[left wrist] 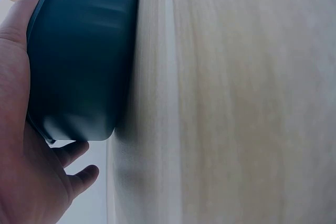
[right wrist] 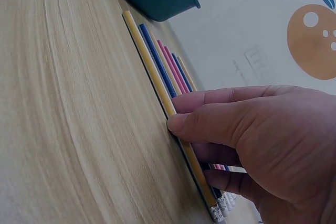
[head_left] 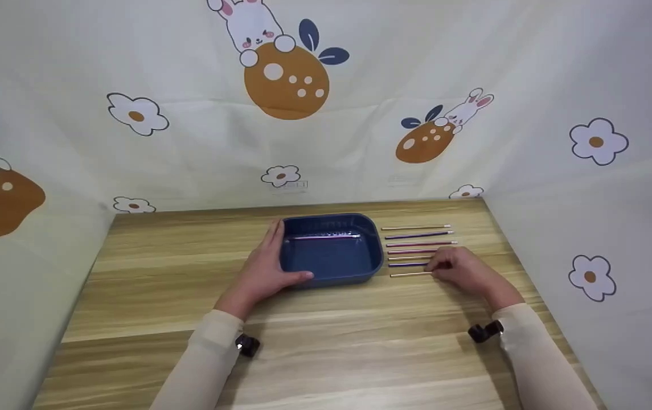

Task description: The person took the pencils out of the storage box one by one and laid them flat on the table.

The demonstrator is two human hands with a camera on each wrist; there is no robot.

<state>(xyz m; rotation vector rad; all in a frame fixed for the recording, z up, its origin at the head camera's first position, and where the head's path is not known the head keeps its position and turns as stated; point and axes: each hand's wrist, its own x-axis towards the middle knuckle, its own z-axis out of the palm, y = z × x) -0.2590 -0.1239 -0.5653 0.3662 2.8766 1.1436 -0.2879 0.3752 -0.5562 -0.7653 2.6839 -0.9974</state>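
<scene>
A dark blue rectangular container (head_left: 331, 279) stands on the table, with one pinkish-purple pencil (head_left: 326, 237) lying along its far inner side. My left hand (head_left: 266, 265) holds the container's left end, thumb over the front rim and fingers along the side. To the container's right, several pencils (head_left: 417, 245) lie roughly parallel, white eraser ends pointing right. Thumb and fingers of my right hand (head_left: 462, 270) pinch the nearest one, a yellow pencil (right wrist: 148, 60), near its middle. Beside it lies a blue pencil (right wrist: 160, 59), partly hidden behind the fingers.
The wood-grain table (head_left: 326, 347) runs up to pale curtains (head_left: 348, 148) at the back and both sides, printed with rabbits, oranges and flowers. A small black camera sits on each wrist. More pink, blue and yellow pencils lie just beyond the right hand.
</scene>
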